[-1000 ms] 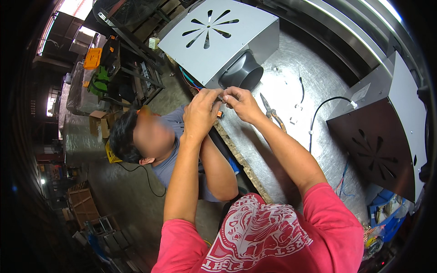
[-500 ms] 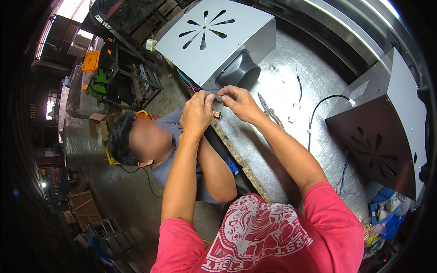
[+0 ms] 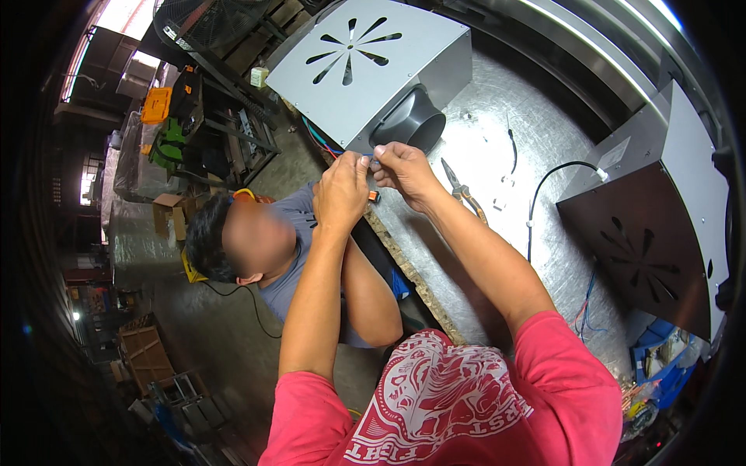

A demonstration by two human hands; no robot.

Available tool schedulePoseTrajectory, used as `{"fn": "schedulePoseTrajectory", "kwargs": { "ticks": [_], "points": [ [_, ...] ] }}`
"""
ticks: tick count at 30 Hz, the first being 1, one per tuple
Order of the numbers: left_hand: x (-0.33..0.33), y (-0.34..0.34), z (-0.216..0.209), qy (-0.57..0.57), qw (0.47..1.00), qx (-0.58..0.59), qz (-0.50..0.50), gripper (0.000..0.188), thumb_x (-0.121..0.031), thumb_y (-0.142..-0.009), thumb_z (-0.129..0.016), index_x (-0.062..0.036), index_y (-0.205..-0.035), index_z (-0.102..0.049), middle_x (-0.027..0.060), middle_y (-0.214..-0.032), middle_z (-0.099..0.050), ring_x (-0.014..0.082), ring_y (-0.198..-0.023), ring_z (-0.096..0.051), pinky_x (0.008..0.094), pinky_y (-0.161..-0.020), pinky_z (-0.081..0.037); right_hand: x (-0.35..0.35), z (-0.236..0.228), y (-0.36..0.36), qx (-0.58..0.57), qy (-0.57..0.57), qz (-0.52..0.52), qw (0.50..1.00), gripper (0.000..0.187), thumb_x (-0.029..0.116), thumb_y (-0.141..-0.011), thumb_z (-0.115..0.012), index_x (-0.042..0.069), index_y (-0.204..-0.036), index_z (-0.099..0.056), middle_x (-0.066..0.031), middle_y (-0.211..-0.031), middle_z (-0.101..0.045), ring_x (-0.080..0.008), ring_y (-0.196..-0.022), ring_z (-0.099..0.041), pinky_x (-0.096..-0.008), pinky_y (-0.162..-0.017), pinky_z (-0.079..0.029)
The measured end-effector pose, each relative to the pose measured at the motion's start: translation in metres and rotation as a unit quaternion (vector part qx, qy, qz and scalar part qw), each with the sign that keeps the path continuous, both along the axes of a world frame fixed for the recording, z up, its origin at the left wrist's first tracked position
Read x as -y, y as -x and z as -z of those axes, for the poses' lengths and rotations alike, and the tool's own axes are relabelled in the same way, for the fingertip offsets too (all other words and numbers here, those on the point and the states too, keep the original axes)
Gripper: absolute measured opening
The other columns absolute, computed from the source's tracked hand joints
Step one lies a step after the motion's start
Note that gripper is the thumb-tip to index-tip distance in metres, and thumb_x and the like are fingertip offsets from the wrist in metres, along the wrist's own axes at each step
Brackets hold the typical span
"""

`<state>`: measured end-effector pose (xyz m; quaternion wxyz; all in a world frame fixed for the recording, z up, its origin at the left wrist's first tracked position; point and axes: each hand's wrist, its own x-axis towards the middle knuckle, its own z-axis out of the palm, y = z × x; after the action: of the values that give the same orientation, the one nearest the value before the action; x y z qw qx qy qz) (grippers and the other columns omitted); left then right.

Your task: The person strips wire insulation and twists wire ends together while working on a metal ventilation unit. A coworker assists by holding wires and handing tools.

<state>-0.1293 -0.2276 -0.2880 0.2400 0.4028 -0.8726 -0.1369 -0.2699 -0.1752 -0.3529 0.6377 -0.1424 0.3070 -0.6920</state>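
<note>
My left hand (image 3: 340, 189) is closed at the table's edge, thumb and fingers pinched together. Close beside it my right hand (image 3: 406, 172) pinches a thin blue wire (image 3: 368, 154) that runs between the two. Green, red and blue wires (image 3: 320, 141) lead from the grey metal housing (image 3: 334, 101) to my left hand. That housing has petal-shaped slots on top and a dark round duct outlet (image 3: 420, 120) facing my right hand. Below my fingers shows a small orange-and-black tool end (image 3: 374, 196), mostly hidden. Pliers (image 3: 460, 189) with dark, orange-trimmed handles lie right of my right hand.
A co-worker (image 3: 291, 256) sits low at the left, close against my left arm. On the metal tabletop (image 3: 435, 248) a second slotted housing (image 3: 641, 241) with a black cable (image 3: 536, 194) stands right. A blue bin (image 3: 664, 365) is at lower right; a fan (image 3: 206, 23) stands far left.
My right hand has turned slightly and its fingers have shifted upward along the wire. My left hand has moved a little right, covering more of the orange-and-black tool.
</note>
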Motion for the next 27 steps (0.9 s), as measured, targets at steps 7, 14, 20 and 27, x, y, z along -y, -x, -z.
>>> {"fn": "schedulePoseTrajectory", "kwargs": {
  "ticks": [7, 14, 20, 27],
  "points": [
    [0.003, -0.002, 0.001, -0.068, 0.997, -0.040, -0.015, 0.028, -0.022, -0.107, -0.057, 0.0016, -0.094, -0.064, 0.0094, -0.069, -0.063, 0.0184, -0.060, -0.062, 0.0355, -0.058, -0.048, 0.000, 0.005, 0.005, -0.003, 0.045, -0.043, 0.998, 0.018, 0.010, -0.095, -0.074, 0.003, -0.109, -0.065, -0.0038, -0.095, -0.067, -0.0126, -0.083, -0.066, -0.0268, -0.077, -0.057],
    [0.008, -0.005, 0.005, -0.025, 0.998, -0.050, 0.005, 0.030, -0.023, -0.107, -0.056, 0.0028, -0.093, -0.063, 0.0129, -0.073, -0.066, 0.0248, -0.062, -0.065, 0.0377, -0.063, -0.051, 0.001, 0.006, 0.004, -0.139, 0.076, -0.020, 0.987, 0.022, 0.007, -0.093, -0.069, -0.001, -0.113, -0.066, -0.0035, -0.090, -0.067, -0.0102, -0.081, -0.064, -0.0244, -0.075, -0.054],
    [0.008, -0.006, 0.011, -0.032, 0.999, 0.017, -0.035, 0.038, -0.028, -0.107, -0.053, 0.0017, -0.087, -0.063, 0.0140, -0.069, -0.066, 0.0291, -0.063, -0.067, 0.0405, -0.064, -0.052, 0.001, 0.006, 0.002, -0.261, 0.082, 0.016, 0.962, 0.023, 0.006, -0.091, -0.066, -0.003, -0.112, -0.069, -0.0020, -0.086, -0.066, -0.0081, -0.077, -0.060, -0.0239, -0.070, -0.050],
    [0.007, -0.006, 0.009, -0.065, 0.996, 0.001, -0.064, 0.043, -0.032, -0.107, -0.054, 0.0017, -0.082, -0.064, 0.0132, -0.067, -0.067, 0.0295, -0.063, -0.068, 0.0409, -0.063, -0.051, -0.003, 0.002, 0.002, -0.253, 0.066, 0.017, 0.965, 0.024, 0.006, -0.091, -0.066, -0.005, -0.112, -0.068, -0.0027, -0.085, -0.066, -0.0082, -0.075, -0.061, -0.0239, -0.069, -0.051]
  ]
}}
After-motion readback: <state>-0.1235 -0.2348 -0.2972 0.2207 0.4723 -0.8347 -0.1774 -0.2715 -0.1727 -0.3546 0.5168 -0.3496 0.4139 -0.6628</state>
